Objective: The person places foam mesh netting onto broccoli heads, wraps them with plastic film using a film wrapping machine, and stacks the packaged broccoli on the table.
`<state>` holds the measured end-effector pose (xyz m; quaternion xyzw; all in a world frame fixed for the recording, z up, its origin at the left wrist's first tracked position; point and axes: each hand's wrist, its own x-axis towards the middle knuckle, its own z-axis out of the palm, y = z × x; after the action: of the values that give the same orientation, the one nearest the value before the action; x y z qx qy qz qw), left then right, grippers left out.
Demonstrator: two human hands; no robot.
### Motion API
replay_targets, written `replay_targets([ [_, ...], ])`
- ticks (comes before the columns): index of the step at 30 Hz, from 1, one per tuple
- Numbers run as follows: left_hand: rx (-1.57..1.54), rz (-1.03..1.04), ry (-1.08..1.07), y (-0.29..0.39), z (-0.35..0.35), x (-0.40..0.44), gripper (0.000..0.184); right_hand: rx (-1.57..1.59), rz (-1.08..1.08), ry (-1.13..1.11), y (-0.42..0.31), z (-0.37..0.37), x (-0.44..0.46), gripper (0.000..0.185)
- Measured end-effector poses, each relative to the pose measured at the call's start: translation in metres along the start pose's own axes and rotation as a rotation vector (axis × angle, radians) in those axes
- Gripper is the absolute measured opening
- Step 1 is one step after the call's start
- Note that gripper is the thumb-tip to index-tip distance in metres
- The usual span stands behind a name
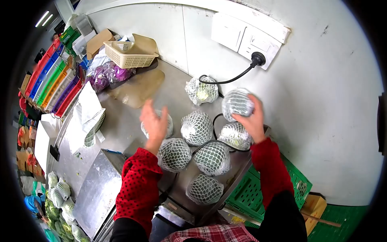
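Note:
My right hand [253, 119] grips a round bundle [237, 104] in white foam netting and clear film, held up near the wall. My left hand [154, 123] has its fingers apart, above and in front of another netted bundle [168, 124], which it partly covers; whether they touch I cannot tell. Several more netted bundles stand on the metal table: one [196, 128] in the middle, one [201, 91] at the back, one [235, 136] below my right hand, and others [212, 158] towards the front. A black cable [231, 82] runs from the wall socket down among them.
A beige basket [130, 59] and purple vegetables in bags [107, 75] lie at the back left. A metal box [98, 191] is left of my left arm. Green crates [252, 193] stand below the table's right edge. The wall [318, 101] closes off the right side.

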<state>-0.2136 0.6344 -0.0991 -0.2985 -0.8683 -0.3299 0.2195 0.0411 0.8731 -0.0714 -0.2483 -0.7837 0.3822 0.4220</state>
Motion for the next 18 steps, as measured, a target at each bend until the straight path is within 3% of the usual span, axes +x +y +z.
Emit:
replay_targets([
  [1,-0.136,0.095,-0.079,0.009,0.011,0.004,0.070,0.338,0.122,-0.002,-0.026,-0.007,-0.009,0.066],
  [2,-0.243,0.046,-0.185,0.032,0.017,0.011,0.077,0.329,0.127,-0.002,-0.022,-0.007,-0.015,0.066],
  [4,-0.384,-0.144,-0.343,0.067,0.047,0.031,0.094,1.179,0.552,0.099,-0.010,-0.023,-0.025,0.064],
  [5,-0.410,-0.280,-0.392,0.080,0.068,0.040,0.102,1.437,0.768,0.215,-0.035,-0.023,-0.020,0.070],
  [8,-0.490,-0.333,-0.479,0.104,0.116,0.054,0.113,1.540,0.692,-0.044,-0.039,-0.028,-0.039,0.081],
  [10,-0.435,-0.296,-0.462,0.099,0.139,0.048,0.110,1.673,0.710,-0.001,-0.031,-0.029,-0.059,0.084],
  [12,-0.584,-0.268,-0.412,0.075,0.152,0.044,0.103,1.824,0.743,0.041,-0.028,-0.032,-0.075,0.088],
  [14,-0.644,-0.340,-0.393,0.075,0.120,0.035,0.092,1.799,0.587,-0.192,-0.040,-0.038,-0.079,0.094],
  [16,-0.485,0.026,-0.268,0.068,0.087,0.027,0.090,1.823,0.507,-0.285,-0.048,-0.049,-0.085,0.096],
  [17,-0.381,0.192,-0.267,0.060,0.076,0.024,0.095,1.853,0.476,-0.164,-0.049,-0.056,-0.093,0.099],
  [18,-0.373,0.189,-0.282,0.050,0.075,0.021,0.095,1.876,0.444,-0.043,-0.051,-0.060,-0.100,0.102],
])
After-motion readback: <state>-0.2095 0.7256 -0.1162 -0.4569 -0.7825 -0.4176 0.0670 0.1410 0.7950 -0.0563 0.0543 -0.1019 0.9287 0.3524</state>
